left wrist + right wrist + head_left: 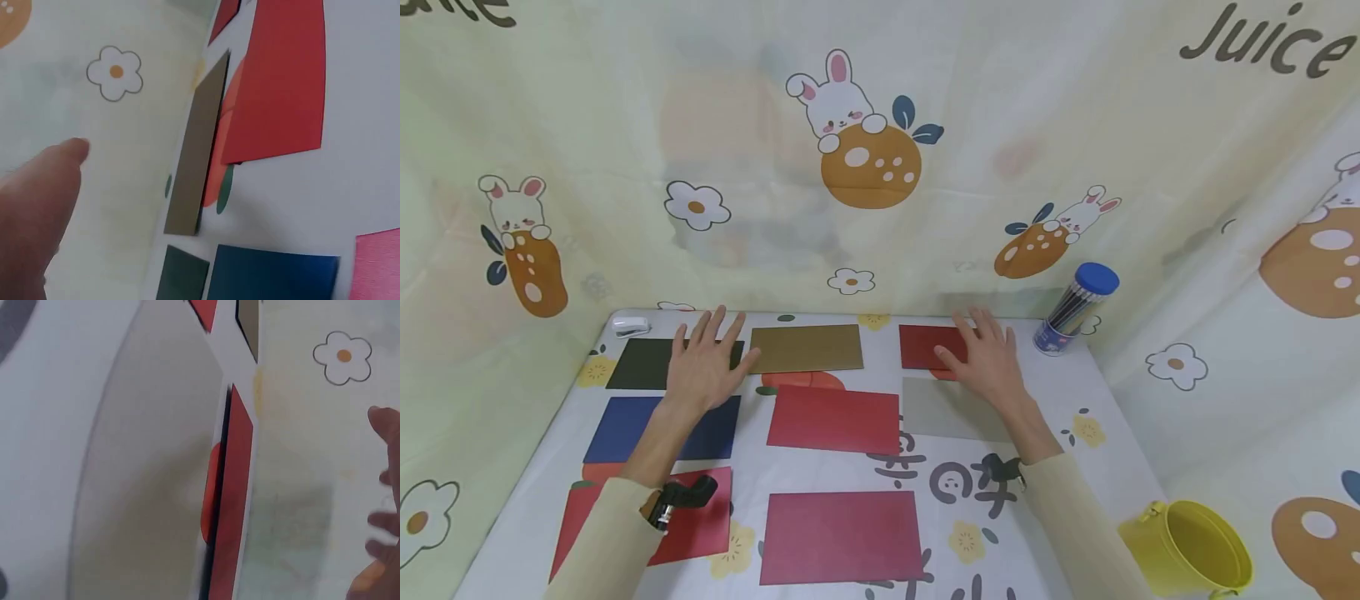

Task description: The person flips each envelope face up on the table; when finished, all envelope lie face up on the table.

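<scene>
Nothing looks started: 8 flat coloured paper cards lie spread on the table (1097, 392). The left hand (707, 367) rests fingers apart on the dark green paper card (640, 364), the right hand (988, 358) likewise on the dark red paper card (925, 346); neither card is gripped.

The backdrop cloth (1075, 125) reads "Juice" at its upper right; the tablecloth's (1075, 400) characters are unreadable.

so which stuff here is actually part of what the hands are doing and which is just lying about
In hand: left hand over dark green card; right hand over dark red card.

Lying about: stapler, pencil tube, yellow bucket.
</scene>
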{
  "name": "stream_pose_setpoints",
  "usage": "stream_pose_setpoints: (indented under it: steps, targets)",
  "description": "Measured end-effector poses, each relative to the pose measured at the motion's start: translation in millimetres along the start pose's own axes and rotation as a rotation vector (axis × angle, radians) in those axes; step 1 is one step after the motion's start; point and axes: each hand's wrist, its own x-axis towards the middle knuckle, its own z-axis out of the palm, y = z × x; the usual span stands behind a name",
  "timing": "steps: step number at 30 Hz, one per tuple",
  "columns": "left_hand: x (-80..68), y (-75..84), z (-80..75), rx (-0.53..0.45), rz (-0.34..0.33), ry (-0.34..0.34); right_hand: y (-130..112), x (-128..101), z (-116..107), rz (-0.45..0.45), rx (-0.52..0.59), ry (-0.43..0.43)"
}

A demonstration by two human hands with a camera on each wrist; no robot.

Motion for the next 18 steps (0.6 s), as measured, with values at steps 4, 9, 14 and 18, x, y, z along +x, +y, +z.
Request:
stream_pose_setpoints:
  steps: [4, 9, 14, 18]
  targets:
    - [-13.2, 4.5, -0.5, -0.062, 0.076, -0.002, -9, -16, 2, -0.087, 0.138, -0.050]
    - [-33.7, 10.7, 9.0, -0.100, 0.155, -0.084, -25, -41, 16, -0.117, 0.204, -0.184]
    - [-50.9, 14.3, 25.1, -0.111, 0.181, -0.146, -42, -65, 36, -0.127, 0.206, -0.268]
    - [-60.2, 17.0, 35.3, -0.124, 0.191, -0.175, -51, -79, 47, -0.158, 0.237, -0.335]
